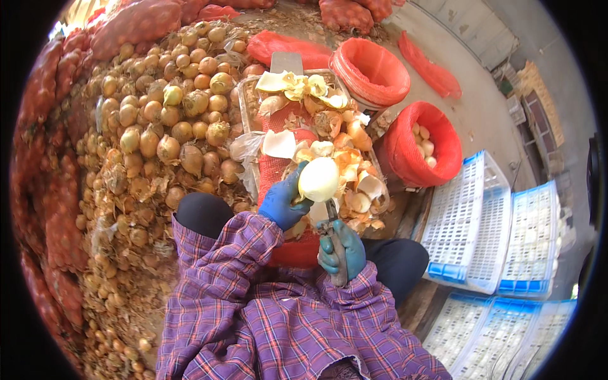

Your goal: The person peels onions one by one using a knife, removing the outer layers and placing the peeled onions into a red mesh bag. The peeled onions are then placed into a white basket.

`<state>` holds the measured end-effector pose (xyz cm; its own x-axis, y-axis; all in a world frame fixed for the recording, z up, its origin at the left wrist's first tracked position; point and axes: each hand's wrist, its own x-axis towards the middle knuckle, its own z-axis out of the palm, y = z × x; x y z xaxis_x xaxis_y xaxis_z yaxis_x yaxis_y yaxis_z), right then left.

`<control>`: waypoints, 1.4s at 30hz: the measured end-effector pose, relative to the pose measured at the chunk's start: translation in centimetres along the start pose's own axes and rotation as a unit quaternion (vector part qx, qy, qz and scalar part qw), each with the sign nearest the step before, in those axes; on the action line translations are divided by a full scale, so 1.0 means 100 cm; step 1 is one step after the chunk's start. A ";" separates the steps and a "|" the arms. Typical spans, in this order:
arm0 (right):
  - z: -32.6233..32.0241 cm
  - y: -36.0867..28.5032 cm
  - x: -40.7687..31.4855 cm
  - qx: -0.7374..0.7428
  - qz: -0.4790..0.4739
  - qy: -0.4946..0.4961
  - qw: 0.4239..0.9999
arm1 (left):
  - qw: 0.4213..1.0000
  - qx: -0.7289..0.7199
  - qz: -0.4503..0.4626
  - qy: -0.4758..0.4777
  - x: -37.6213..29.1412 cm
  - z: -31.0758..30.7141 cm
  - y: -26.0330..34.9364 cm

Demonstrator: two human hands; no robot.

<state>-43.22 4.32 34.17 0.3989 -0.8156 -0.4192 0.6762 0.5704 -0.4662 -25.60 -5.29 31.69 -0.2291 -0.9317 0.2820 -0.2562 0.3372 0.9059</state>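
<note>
A peeled white onion point(319, 179) is held up in my left hand point(284, 200), which wears a blue glove. In a green-stained glove, my right hand point(343, 249) grips a small knife point(338, 247) by its grey handle. The blade points up and sits close under the onion; whether it touches I cannot tell. Beneath both hands is a shallow crate point(248, 107) partly covered by red mesh. Onion skins point(349, 164), brown and pale, are heaped in it.
Unpeeled onions point(190, 114) form a large pile at left, bordered by full red mesh sacks point(137, 28). On the right stand a mesh-lined bucket point(373, 71) and a red mesh-lined container point(427, 142) holding peeled onions point(422, 145). White-and-blue plastic crates point(456, 223) stand beyond my right knee.
</note>
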 end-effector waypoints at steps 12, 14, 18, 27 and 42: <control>-0.011 -0.072 -0.063 -0.010 -0.163 0.024 0.986 | 0.984 -0.060 -0.110 0.123 0.048 0.044 -0.029; 0.024 -0.105 -0.064 -0.197 -0.248 0.160 0.935 | 0.982 -0.045 -0.097 0.154 0.044 0.047 -0.045; -0.016 -0.185 -0.031 -0.413 -0.417 0.430 0.686 | 0.976 0.018 0.004 0.218 0.050 0.035 -0.019; -0.025 -0.199 0.002 -0.535 -0.489 0.405 0.557 | 0.899 -0.286 0.025 0.332 0.013 -0.095 0.065; 0.032 0.038 0.050 -0.326 -0.057 0.285 0.900 | 0.862 0.339 -0.346 0.151 -0.233 -0.108 -0.214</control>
<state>-36.66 2.04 32.83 -0.1576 -0.7953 -0.5853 0.1122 0.5745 -0.8108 -4.62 7.80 9.16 0.4280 -0.8993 -0.0901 -0.7462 -0.4079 0.5261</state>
